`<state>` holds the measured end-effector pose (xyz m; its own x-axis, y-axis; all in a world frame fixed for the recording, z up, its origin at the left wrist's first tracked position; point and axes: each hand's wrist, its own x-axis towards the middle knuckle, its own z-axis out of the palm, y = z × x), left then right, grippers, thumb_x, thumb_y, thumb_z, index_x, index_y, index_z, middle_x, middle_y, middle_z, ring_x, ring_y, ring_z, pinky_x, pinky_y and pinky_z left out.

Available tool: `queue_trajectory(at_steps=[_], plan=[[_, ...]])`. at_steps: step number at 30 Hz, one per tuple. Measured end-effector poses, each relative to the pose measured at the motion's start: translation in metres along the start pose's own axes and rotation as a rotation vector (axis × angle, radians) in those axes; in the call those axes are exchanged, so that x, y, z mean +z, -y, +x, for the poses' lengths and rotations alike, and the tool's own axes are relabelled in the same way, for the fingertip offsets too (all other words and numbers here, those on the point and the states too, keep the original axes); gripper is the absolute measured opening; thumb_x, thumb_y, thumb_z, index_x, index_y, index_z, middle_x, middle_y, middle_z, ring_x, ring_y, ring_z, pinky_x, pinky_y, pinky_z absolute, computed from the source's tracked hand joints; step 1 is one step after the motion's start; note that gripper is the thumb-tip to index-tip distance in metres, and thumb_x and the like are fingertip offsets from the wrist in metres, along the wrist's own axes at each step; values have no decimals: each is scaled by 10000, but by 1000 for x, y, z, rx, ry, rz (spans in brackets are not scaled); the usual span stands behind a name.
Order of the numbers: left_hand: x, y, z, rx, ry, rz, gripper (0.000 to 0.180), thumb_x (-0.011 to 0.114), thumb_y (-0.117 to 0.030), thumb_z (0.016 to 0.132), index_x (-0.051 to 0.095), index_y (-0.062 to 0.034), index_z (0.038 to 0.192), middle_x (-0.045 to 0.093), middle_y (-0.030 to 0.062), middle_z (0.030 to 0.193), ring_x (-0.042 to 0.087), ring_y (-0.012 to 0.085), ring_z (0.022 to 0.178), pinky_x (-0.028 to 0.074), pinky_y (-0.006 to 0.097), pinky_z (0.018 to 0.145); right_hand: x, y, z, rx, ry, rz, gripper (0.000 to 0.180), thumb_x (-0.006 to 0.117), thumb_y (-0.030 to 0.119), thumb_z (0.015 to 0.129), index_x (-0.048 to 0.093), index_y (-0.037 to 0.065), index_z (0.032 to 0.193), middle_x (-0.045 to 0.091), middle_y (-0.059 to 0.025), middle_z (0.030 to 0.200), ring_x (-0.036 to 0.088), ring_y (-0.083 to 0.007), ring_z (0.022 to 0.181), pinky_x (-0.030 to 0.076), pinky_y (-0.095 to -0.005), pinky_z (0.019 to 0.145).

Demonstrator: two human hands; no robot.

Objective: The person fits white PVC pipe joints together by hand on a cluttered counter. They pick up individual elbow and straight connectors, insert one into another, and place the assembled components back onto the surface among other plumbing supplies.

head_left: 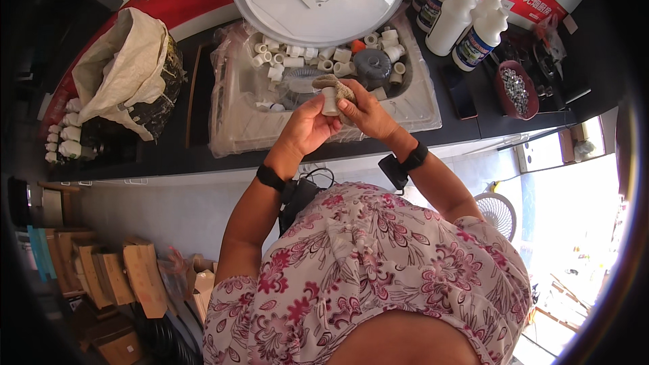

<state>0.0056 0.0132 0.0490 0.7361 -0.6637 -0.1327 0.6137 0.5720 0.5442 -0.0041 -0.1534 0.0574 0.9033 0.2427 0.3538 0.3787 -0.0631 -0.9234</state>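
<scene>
White plastic pipe fitting [329,101], held up at the sink's near side b/w both hands: my left grip [312,122] grasps it from the near left, my right grip [368,113] clasps a grey-beige cloth [345,92] against its right side. Prob. light, stiff, hard to crack; smooth walls may slip, so best hold is around the outside, thumb opp. fingers. Just beyond, similar fittings [294,62] fill much of the film-wrapped sink [419,111]. Farther out on the dark surface [483,98]: white bottles [446,27] far right, reddish bowl [535,99] w/ small metal pcs. [515,92] right, cream sack [118,71] left.
</scene>
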Motion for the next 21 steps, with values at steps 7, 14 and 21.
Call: queue_trajectory(at_steps=[7,14,21], plan=[[-16,3,-3,-110,-9,-34,272,516,-312,850,521,-109,1032,567,32,901,532,148,765,415,246,597,7,-7,1,134,-22,-243,292,505,277,863,484,14,986,549,-148,800,543,-249,706,434,-324,641],[-22,2,6,12,-61,162,220,535,-251,841,535,-98,999,570,20,889,536,125,737,421,237,568,14,-27,-7,-59,-119,-184,253,493,234,864,489,25,1005,535,-156,907,550,-277,807,434,-334,715],[-40,17,16,-46,-76,251,224,469,-261,871,522,-101,1018,573,8,901,547,125,757,434,250,585,10,-32,-5,2,-116,-404,289,504,290,846,486,25,962,531,-197,879,523,-383,817,432,-392,684]])
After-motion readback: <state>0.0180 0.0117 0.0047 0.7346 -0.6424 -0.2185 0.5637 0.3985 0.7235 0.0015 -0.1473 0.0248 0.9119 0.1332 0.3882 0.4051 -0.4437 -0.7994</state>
